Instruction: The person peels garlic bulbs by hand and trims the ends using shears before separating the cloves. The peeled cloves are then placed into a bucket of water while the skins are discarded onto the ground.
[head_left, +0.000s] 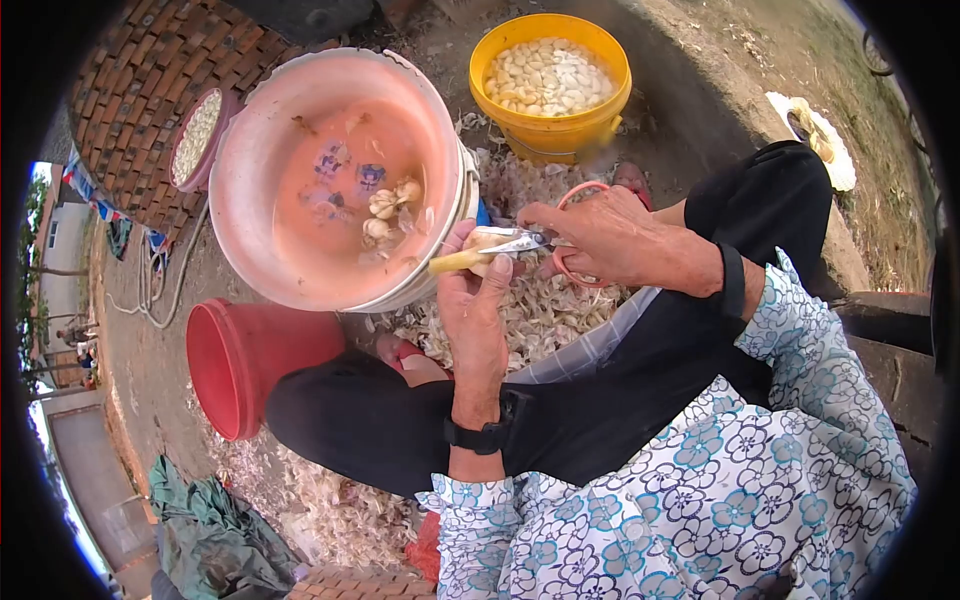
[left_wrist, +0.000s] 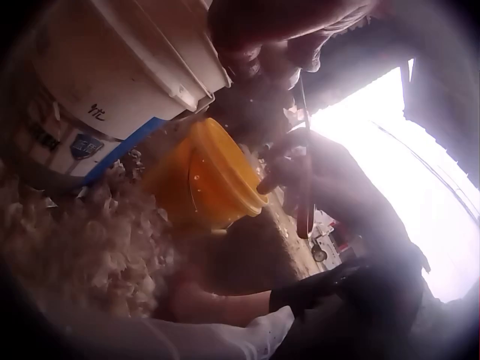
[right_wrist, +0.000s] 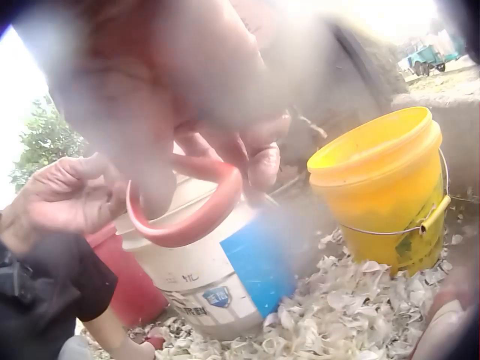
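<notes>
In the head view, my left hand (head_left: 474, 325) pinches a garlic bulb (head_left: 484, 241) whose pale stem end points left. My right hand (head_left: 640, 240) grips a pair of scissors (head_left: 516, 243), fingers through the pinkish-red handle loops. The blades lie across the garlic, close by the left fingertips. In the right wrist view a handle loop (right_wrist: 184, 236) shows around the fingers. Just left of the hands stands a big white bucket (head_left: 448, 240) with a pink-stained inside, and a few garlic bulbs (head_left: 382, 204) lie in it.
A yellow bucket (head_left: 480, 85) full of peeled cloves stands beyond the hands. A red bucket (head_left: 215, 370) lies tipped at the left, and a smaller tub (head_left: 228, 118) of cloves sits behind the white one. Garlic skins (head_left: 530, 320) cover the ground between the legs.
</notes>
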